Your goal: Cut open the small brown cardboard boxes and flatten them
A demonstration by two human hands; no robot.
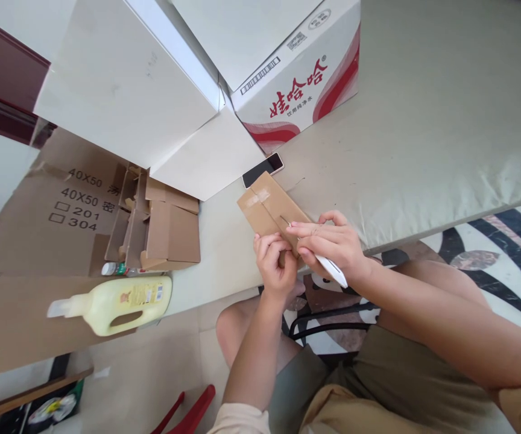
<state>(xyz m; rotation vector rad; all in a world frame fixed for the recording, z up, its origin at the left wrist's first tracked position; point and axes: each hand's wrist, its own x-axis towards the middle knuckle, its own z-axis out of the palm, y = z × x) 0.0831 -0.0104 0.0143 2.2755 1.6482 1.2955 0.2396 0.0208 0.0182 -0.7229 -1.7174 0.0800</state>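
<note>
A small brown cardboard box (267,208), taped on top, lies on the pale table (414,138) near its front edge. My left hand (275,264) is closed around the box's near end and holds it. My right hand (333,241) is closed on a white-handled cutter (333,269); its thin metal blade (284,220) rests on the box's top along the seam. Both forearms reach in from the lower right, over my lap.
A dark phone (263,170) lies just behind the box. Large white cartons (127,84) and a red-printed white carton (296,72) stand at the back. Flattened brown cardboard (43,217), open small boxes (161,232) and a yellow bottle (116,301) lie to the left.
</note>
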